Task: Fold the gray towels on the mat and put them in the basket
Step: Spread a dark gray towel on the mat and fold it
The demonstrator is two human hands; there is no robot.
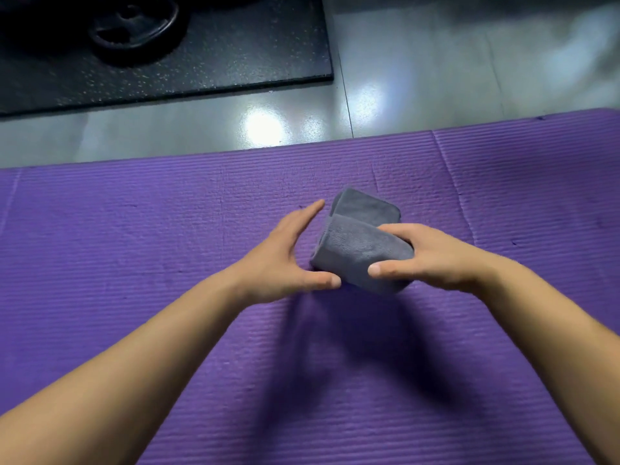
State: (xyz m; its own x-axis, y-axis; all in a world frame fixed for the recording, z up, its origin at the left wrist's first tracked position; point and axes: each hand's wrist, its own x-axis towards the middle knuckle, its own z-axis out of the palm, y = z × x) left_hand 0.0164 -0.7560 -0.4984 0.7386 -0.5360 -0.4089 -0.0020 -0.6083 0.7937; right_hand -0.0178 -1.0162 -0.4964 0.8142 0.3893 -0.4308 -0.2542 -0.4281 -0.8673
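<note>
Broadly, we look down on a purple mat (134, 246) that fills most of the view and serves as the folding surface. Beyond it lies a grey tiled floor (436, 78), and at the far left a black rubber mat (235, 45) carries a weight plate (134, 25) — none of it part of the job. Near the purple mat's middle we find one gray towel (359, 250), already doubled into a thick, compact bundle; whether its underside touches the mat or hangs just above it we cannot tell. The person's right hand (432, 256) wraps the bundle's right end, fingers over the top and thumb on the near side, which we judge keeps the layers from springing apart. The left hand (285, 260) is spread wide, fingers straight beside the towel's left edge and only the thumb touching its near corner — a steadying guide, we think, not a grasp. We see no basket, so the drop-off lies out of frame.
</note>
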